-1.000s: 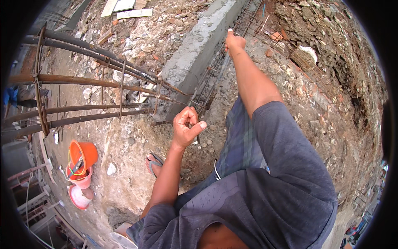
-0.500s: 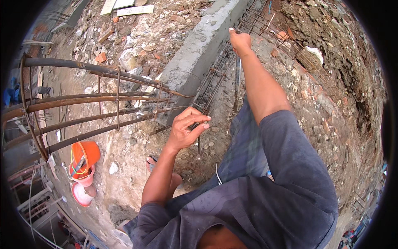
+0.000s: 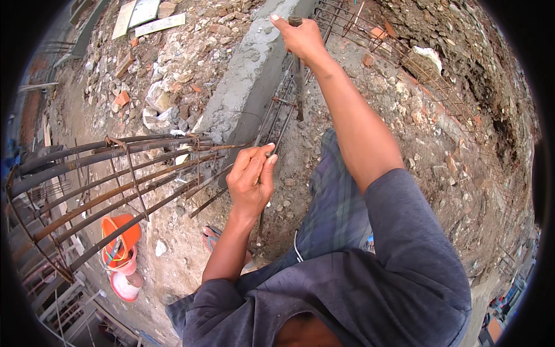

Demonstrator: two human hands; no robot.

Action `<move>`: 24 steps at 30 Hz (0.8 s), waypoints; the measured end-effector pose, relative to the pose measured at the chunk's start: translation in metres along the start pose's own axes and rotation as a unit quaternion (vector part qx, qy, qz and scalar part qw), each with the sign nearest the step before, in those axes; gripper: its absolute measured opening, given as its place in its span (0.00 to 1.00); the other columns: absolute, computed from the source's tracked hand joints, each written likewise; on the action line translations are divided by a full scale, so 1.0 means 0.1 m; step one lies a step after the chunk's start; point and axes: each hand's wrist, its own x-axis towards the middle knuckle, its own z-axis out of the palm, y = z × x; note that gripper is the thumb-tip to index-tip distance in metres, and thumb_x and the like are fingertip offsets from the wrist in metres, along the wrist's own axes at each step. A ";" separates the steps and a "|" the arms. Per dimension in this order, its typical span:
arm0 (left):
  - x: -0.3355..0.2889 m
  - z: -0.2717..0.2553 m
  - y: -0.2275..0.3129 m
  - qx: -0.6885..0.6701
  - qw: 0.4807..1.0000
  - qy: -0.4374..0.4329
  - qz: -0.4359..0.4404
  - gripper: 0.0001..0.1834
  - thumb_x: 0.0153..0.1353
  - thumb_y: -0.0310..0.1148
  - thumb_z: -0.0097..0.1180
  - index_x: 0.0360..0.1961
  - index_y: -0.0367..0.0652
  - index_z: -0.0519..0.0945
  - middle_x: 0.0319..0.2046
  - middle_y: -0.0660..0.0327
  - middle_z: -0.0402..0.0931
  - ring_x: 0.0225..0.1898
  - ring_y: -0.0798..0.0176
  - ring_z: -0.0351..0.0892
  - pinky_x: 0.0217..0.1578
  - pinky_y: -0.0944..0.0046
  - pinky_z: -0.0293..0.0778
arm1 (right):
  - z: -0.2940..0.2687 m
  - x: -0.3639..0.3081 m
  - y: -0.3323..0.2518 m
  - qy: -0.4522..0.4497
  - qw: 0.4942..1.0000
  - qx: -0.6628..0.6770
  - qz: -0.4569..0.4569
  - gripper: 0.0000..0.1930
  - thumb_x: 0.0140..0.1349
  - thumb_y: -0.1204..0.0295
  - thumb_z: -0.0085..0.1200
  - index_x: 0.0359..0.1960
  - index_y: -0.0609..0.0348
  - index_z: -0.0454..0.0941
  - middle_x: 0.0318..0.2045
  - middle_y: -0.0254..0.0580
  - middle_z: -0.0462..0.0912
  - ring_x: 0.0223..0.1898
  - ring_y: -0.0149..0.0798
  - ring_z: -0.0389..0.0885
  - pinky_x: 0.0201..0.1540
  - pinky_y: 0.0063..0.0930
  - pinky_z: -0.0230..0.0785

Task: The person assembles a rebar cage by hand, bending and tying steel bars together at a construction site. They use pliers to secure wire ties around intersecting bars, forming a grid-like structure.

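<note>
My right hand (image 3: pixel 302 39) is closed round the upper part of a dark bar (image 3: pixel 299 92), held upright beside the grey concrete beam (image 3: pixel 243 69); its exact kind is unclear. My left hand (image 3: pixel 250 179) is closed, fingers and thumb pressed round a thin metal rod (image 3: pixel 261 227). The rod's small end shows between the fingertips, and its lower part hangs below the palm. Just left of this hand, the ends of a rusty rebar cage (image 3: pixel 115 168) meet the beam. More tied rebar (image 3: pixel 276 118) runs along the beam's side.
At the lower left stand an orange bucket (image 3: pixel 124 228) and a red-rimmed bowl (image 3: pixel 124 287) with white matter. Rubble and broken brick (image 3: pixel 122 98) cover the ground beyond the cage. A rough earth bank (image 3: pixel 480 75) rises at the right, with thin rebar (image 3: pixel 428 75) before it.
My right hand has moved up and left with the dark bar, nearer the beam's top. My left hand has shifted slightly left, still holding the thin rod. The view has turned a little.
</note>
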 end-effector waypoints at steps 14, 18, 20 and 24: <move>0.56 -0.08 -0.12 -0.080 0.985 -0.147 -0.043 0.09 0.61 0.24 0.69 0.43 0.35 0.90 0.33 0.57 0.86 0.31 0.68 0.84 0.31 0.68 0.77 | -0.02 -0.07 -0.45 0.005 0.996 -0.059 -0.066 0.23 0.64 0.55 0.61 0.21 0.63 0.80 0.16 0.43 0.79 0.21 0.37 0.79 0.29 0.40 0.70; 0.78 0.34 -0.25 -0.103 0.991 -0.083 -0.007 0.08 0.63 0.23 0.67 0.42 0.32 0.89 0.34 0.56 0.86 0.28 0.68 0.85 0.28 0.70 0.79 | -0.29 -0.14 -0.58 0.086 0.992 -0.009 -0.091 0.22 0.64 0.58 0.61 0.18 0.62 0.78 0.13 0.34 0.75 0.18 0.31 0.72 0.24 0.36 0.64; 0.94 0.45 -0.30 -0.126 0.987 -0.091 -0.038 0.08 0.63 0.24 0.67 0.42 0.32 0.89 0.35 0.55 0.86 0.29 0.68 0.86 0.29 0.70 0.80 | -0.43 -0.12 -0.57 0.080 0.994 0.029 -0.076 0.23 0.65 0.58 0.61 0.16 0.60 0.76 0.13 0.31 0.74 0.16 0.29 0.69 0.22 0.34 0.61; 1.07 0.50 -0.23 -0.150 0.979 -0.132 -0.036 0.09 0.59 0.27 0.70 0.38 0.34 0.89 0.27 0.56 0.83 0.25 0.65 0.84 0.26 0.65 0.75 | -0.70 -0.37 -0.46 0.097 0.991 0.037 -0.084 0.26 0.65 0.50 0.64 0.17 0.56 0.76 0.14 0.30 0.73 0.15 0.27 0.68 0.20 0.31 0.60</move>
